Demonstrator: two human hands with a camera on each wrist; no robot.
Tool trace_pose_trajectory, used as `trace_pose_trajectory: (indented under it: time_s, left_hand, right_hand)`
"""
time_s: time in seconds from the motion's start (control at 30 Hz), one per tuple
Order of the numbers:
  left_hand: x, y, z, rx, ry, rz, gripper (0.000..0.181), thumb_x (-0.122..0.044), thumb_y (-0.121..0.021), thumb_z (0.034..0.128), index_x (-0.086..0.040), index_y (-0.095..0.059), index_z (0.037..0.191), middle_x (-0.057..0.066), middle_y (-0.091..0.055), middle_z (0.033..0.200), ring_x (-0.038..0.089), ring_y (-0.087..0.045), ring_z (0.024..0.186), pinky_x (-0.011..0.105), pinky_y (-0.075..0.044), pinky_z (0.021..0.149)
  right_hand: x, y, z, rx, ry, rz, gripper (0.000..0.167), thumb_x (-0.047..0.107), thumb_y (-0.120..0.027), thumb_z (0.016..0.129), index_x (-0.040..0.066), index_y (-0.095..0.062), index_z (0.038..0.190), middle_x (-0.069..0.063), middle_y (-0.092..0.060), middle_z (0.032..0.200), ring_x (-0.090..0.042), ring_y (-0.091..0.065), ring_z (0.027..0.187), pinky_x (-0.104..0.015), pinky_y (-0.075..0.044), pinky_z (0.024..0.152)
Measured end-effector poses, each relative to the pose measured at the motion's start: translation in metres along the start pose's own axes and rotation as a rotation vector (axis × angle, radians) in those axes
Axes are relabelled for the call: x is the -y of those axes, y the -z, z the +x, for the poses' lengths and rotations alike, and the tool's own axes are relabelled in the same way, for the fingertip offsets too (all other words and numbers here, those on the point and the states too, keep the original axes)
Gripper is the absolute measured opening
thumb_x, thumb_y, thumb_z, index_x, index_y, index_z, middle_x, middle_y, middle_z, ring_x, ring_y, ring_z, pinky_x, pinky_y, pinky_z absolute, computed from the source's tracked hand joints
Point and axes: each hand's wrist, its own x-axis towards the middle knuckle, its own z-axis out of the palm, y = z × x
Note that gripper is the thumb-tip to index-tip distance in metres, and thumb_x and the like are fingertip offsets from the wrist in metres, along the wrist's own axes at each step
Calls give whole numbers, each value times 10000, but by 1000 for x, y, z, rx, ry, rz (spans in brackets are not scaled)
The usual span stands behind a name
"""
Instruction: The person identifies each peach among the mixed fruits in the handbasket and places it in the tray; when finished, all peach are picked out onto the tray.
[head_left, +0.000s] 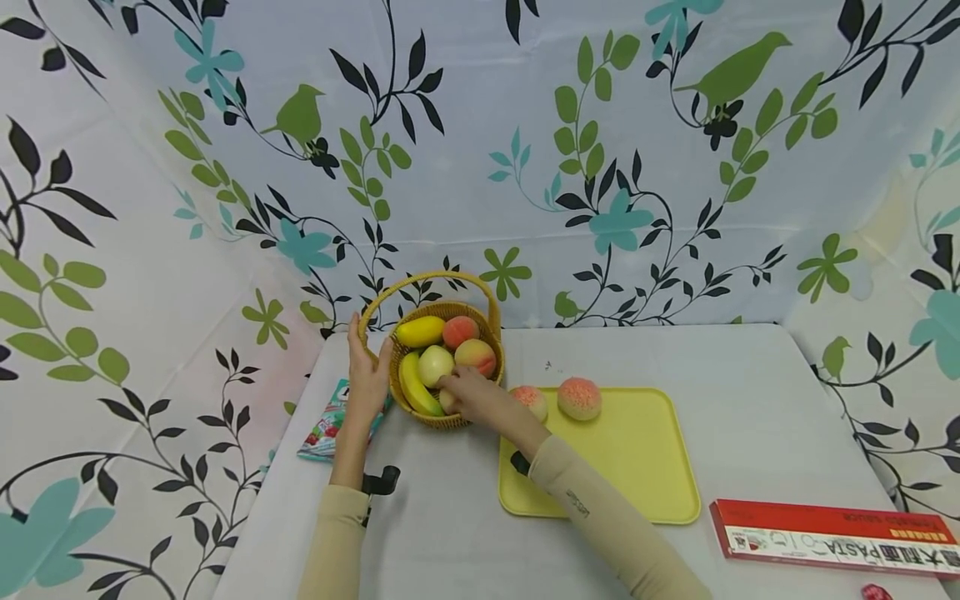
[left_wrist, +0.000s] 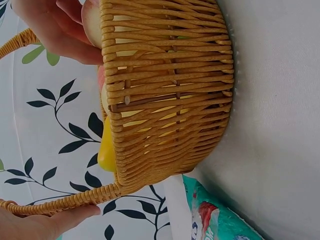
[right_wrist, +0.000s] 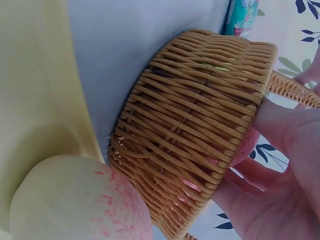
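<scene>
A yellow wicker basket (head_left: pixel 438 421) holds a yellow mango-like fruit (head_left: pixel 420 332), a banana (head_left: pixel 415 383), a pale green round fruit (head_left: pixel 436 367) and several peaches (head_left: pixel 476 357). My left hand (head_left: pixel 365 375) grips the left base of its arched handle (head_left: pixel 431 277), the thumb lying along it in the left wrist view. Reaching over the front rim, my right hand (head_left: pixel 480 398) has its fingers around a pale pinkish peach (left_wrist: pixel 91 24), which it partly hides. Two more peaches sit on the yellow tray (head_left: pixel 615 475): one peach (head_left: pixel 580 398) at its back edge, another peach (head_left: pixel 529 402) at its back-left corner.
A teal snack bag (head_left: pixel 324 433) lies left of the basket, partly behind my left forearm. A red and white pasta box (head_left: pixel 832 537) is at the front right, with a small red item (head_left: pixel 875 592) below it. Patterned cloth (head_left: pixel 480 167) surrounds the white table.
</scene>
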Motion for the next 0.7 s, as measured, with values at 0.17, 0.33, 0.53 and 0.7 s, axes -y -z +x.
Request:
trace_pose_trajectory:
  time_s: [0.17,0.33,0.53,0.7]
  left_hand:
    - [1,-1,-1,3,0,-2,786,-455,-489,1070,-277,-3,1661,7,-30,1752,292,-74,1623,598,-134,1302]
    - [-1,-2,-3,3,4,-2,789,-486,-483,1064,-294,-2,1659,7,-29,1752,285,-70,1625,595,-132,1304]
    - [-2,-1,-1,-4,-3,7,778,-427,-491,1075,-268,-5,1661,15,-34,1752,294,-77,1623,593,-135,1304]
    - [-2,0,0,-3,-5,1,791,-437,-488,1074,-218,-9,1664,23,-23,1753,303,-73,1623,590,-132,1305]
  right_hand:
    - [-2,3,-3,-7,11,23,378,219,-694,990,150,-621,1355,-117,-597,1322,-251,-562,1164,-444,-542,1002]
    - [-2,10,-9,-30,38,26,365,215,-697,987,149,-632,1340,-119,-598,1324,-250,-572,1148,-393,-542,996]
    - [-4,17,-15,-131,102,55,377,217,-709,970,139,-646,1333,-134,-590,1356,-290,-583,1195,-428,-514,1051]
    - [-7,25,-28,-195,98,128,402,215,-722,962,137,-643,1348,-166,-562,1417,-346,-552,1278,-498,-492,1095]
